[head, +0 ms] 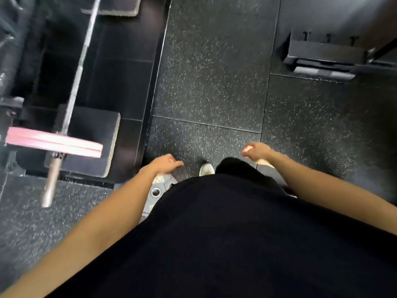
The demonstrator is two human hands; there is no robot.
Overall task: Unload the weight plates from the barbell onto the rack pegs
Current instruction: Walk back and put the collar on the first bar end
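A steel barbell [79,67] runs up the left side, and its bare sleeve end [51,181] points toward me. A thin pink weight plate [53,141] sits on that sleeve, seen edge-on. A grey weight plate [158,188] lies flat on the floor below my left hand [165,164], partly hidden by my black shirt. My left hand hangs above it with fingers loosely apart, holding nothing. My right hand [256,151] hovers over the floor on the right, fingers curled and blurred. Both hands are well clear of the barbell.
Black padded blocks [96,130] lie under the barbell. Dark blurred rack parts [8,61] fill the far left edge. A black equipment base [322,54] stands at the upper right. Speckled rubber floor tiles [210,82] stretch ahead. One white shoe [206,168] shows below.
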